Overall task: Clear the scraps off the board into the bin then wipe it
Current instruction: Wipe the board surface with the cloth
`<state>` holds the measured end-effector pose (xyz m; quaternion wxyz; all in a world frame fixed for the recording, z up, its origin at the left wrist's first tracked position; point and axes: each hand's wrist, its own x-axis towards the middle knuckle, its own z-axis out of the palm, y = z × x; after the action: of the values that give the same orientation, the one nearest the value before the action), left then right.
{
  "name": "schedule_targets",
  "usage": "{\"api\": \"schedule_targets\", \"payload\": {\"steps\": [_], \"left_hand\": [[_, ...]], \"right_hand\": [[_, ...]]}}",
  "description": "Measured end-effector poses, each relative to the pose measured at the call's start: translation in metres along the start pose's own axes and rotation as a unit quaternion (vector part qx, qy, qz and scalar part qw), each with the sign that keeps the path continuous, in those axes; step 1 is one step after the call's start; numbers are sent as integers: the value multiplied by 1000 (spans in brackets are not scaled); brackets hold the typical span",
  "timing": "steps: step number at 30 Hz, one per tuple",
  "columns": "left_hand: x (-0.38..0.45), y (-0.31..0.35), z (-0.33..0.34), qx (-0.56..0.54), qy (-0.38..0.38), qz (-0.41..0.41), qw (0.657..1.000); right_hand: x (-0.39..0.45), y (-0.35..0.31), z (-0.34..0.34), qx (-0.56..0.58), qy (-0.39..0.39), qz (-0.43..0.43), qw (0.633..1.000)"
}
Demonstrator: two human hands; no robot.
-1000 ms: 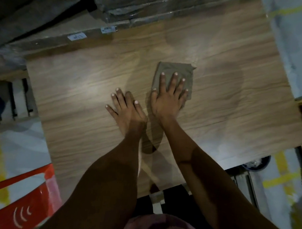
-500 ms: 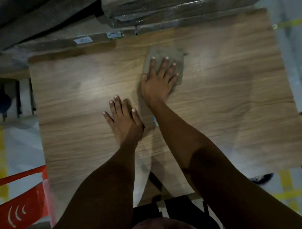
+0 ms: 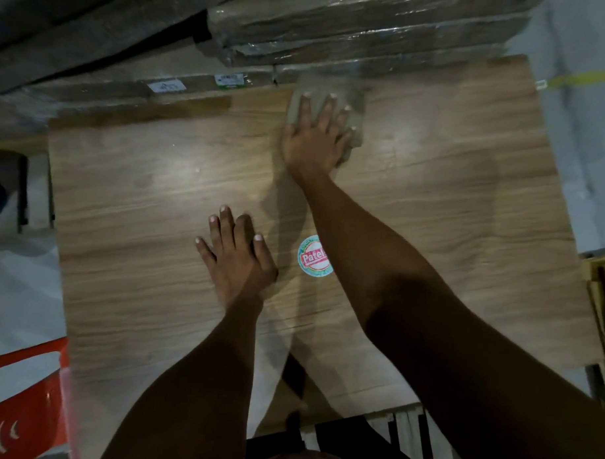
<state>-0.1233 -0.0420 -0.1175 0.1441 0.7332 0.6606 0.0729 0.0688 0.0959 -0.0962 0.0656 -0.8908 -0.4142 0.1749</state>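
Wiping step. The right hand (image 3: pixel 316 140), fingers spread flat, presses a grey-brown folded cloth (image 3: pixel 327 108) at the far edge of the wood-grain laminate board (image 3: pixel 449 200). The left hand (image 3: pixel 236 258), released and flat, braces the board beside a round red-and-white sticker (image 3: pixel 313 257). No scraps are visible. Next: draw the cloth across the unwiped areas.

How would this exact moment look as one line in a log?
phase: wiping | right hand: flat on cloth at board far edge | left hand: flat on board, bracing | scraps: none seen
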Motion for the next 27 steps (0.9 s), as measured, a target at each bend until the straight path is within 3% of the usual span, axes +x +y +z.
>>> {"api": "schedule_targets", "payload": {"steps": [3, 5, 7, 12, 14, 16, 19, 21, 25, 27], "left_hand": [[0, 2, -3, 0, 5, -1, 1000], [-1, 3, -4, -2, 4, -3, 1000], [-1, 4, -4, 2, 5, -2, 1000], [0, 2, -2, 4, 11, 0, 1000], [1, 2, -2, 2, 12, -1, 1000], [0, 2, -2, 4, 10, 2, 1000], [0, 3, -4, 8, 2, -2, 1000], [0, 4, -5, 5, -4, -5, 1000], [0, 4, -4, 2, -3, -4, 1000], [-1, 3, -4, 10, -8, -1, 1000]], "right_hand": [[-24, 0, 14, -34, -19, -180, 983], [-20, 13, 10, -48, -17, -218, 975], [-8, 29, 5, -64, -8, -180, 982], [21, 81, -19, -19, 30, 10, 999], [13, 78, -16, -9, 23, 38, 999], [-14, 66, -4, -37, 23, -10, 999], [-62, 62, 16, -61, 10, -168, 984], [-72, 78, 15, -66, 10, -187, 980], [-75, 122, 4, -53, 36, 17, 998], [-93, 131, 6, -38, 40, 43, 998]]}}
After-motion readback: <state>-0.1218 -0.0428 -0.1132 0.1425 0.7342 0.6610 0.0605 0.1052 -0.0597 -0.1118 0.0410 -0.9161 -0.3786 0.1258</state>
